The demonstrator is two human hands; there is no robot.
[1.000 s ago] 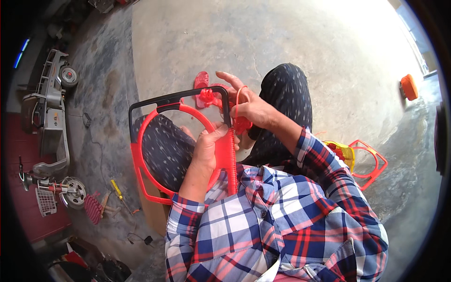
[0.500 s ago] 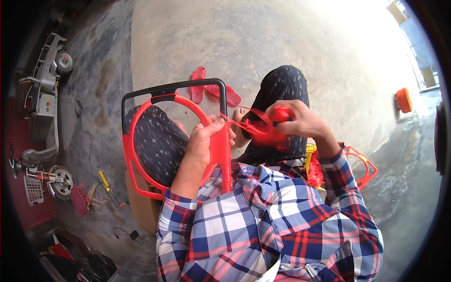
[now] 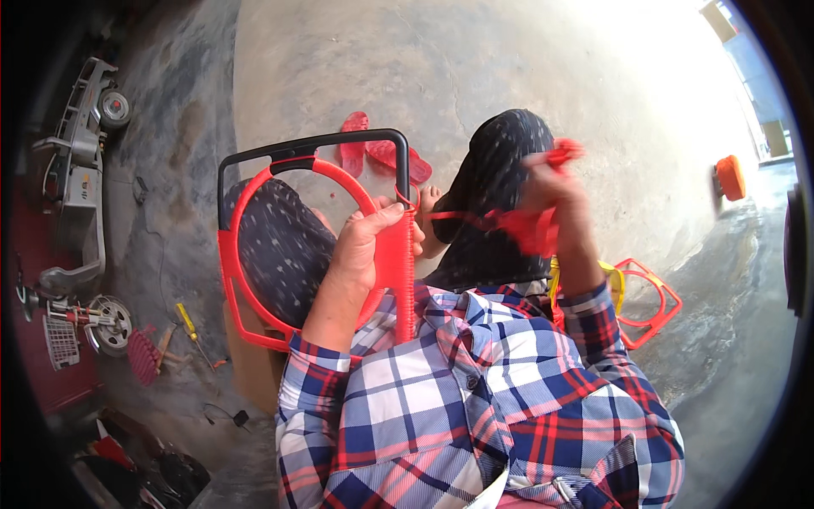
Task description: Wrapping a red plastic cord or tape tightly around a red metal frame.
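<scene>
Two hands: our left hand [image 3: 365, 242] is closed on the right side of the red-and-black frame [image 3: 396, 263]; our right hand [image 3: 549, 193], blurred, is curled round a red bundle [image 3: 532, 231], its exact finger spread unclear.
Frame: in front of our shirt [image 3: 483, 399], handle end away from us.
Red strip [image 3: 458, 216]: runs from the frame's upper right toward the bundle.
Right hand's swing: farther right of the frame than half a second ago; the left stays put.
Strip's pull: we judge more length is drawn out, the frame serving as anchor.
Red slippers [image 3: 354, 144]: beyond the frame's handle.
</scene>
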